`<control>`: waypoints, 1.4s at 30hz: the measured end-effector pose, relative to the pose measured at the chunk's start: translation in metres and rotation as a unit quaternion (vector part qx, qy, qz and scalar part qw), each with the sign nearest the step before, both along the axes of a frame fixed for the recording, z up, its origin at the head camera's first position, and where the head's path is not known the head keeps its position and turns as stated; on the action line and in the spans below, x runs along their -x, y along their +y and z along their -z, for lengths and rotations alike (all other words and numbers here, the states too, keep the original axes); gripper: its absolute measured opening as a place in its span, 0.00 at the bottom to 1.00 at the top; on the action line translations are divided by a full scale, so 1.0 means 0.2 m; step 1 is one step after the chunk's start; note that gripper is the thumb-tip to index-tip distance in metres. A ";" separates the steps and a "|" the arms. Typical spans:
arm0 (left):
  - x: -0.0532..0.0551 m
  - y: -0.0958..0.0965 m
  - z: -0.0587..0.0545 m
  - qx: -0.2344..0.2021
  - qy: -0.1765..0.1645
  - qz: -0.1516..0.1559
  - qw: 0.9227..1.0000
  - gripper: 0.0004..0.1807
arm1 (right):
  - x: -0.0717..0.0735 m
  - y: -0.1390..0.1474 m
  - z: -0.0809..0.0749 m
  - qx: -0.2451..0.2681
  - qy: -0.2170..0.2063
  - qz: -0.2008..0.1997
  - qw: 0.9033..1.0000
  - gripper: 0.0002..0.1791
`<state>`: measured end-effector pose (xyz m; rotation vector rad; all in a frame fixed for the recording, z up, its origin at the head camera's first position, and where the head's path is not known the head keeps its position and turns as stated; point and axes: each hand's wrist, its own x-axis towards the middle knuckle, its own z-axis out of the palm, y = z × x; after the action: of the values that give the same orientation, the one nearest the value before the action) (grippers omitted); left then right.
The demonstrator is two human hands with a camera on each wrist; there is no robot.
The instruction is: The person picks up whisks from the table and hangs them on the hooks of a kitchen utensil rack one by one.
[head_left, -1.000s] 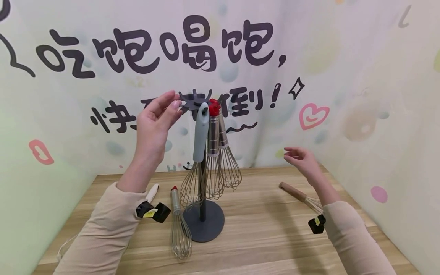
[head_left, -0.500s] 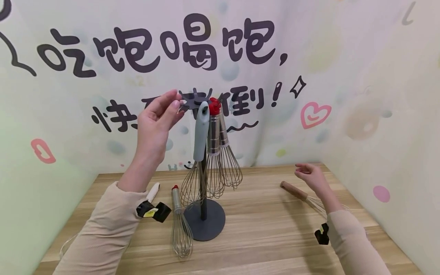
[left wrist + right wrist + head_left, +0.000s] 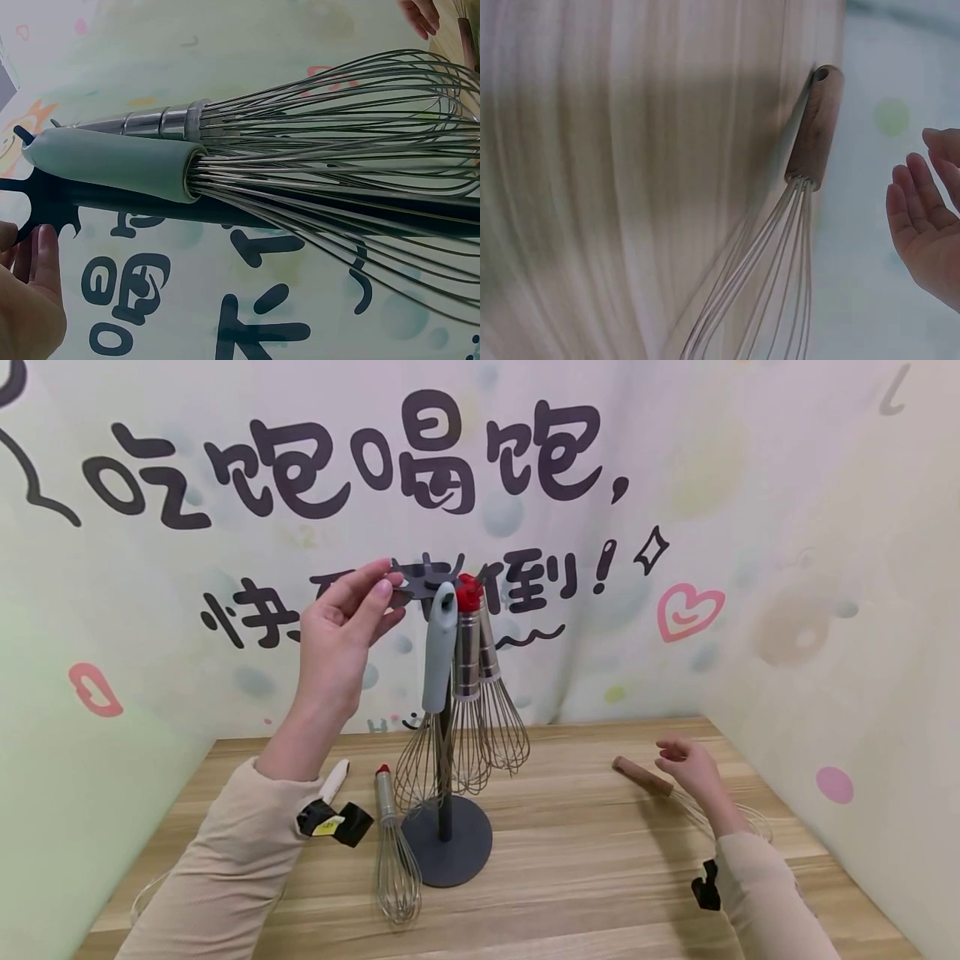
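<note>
My left hand (image 3: pixel 337 639) pinches a prong of the dark hook top (image 3: pixel 429 583) of an upright whisk stand, thumb and fingers at its left side. From the hooks hang a whisk with a pale blue handle (image 3: pixel 438 664), a red-tipped metal whisk (image 3: pixel 467 652) and another metal-handled whisk (image 3: pixel 489 656) behind. My right hand (image 3: pixel 693 772), fingers loosely bent, hovers above a whisk with a brown wooden handle (image 3: pixel 643 776) lying at the right. In the right wrist view, that wooden-handled whisk (image 3: pixel 815 131) is apart from my right hand (image 3: pixel 934 217), which holds nothing.
The stand's round dark base (image 3: pixel 465 860) rests on the wood-grain table (image 3: pixel 570 877). Left of it lies a red-tipped metal whisk (image 3: pixel 386 802), with a white handle (image 3: pixel 334 779) partly hidden behind my left wrist. A printed curtain wall (image 3: pixel 562 693) encloses the back and sides.
My right hand has moved down and to the right, toward the wooden-handled whisk. The left hand stays at the stand's top, and the hanging whisks have not visibly moved.
</note>
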<state>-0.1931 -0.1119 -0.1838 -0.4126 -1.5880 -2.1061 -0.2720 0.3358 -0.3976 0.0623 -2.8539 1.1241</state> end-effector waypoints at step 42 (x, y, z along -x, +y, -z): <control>0.01 0.00 0.01 0.013 -0.010 0.007 1.000 0.08 | 0.00 0.08 0.13 -0.077 -0.052 -0.010 0.996 0.22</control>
<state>-0.1954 -0.1127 -0.1866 -0.4154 -1.6295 -2.1086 -0.2720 0.3510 -0.4246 0.0431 -3.0340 0.9340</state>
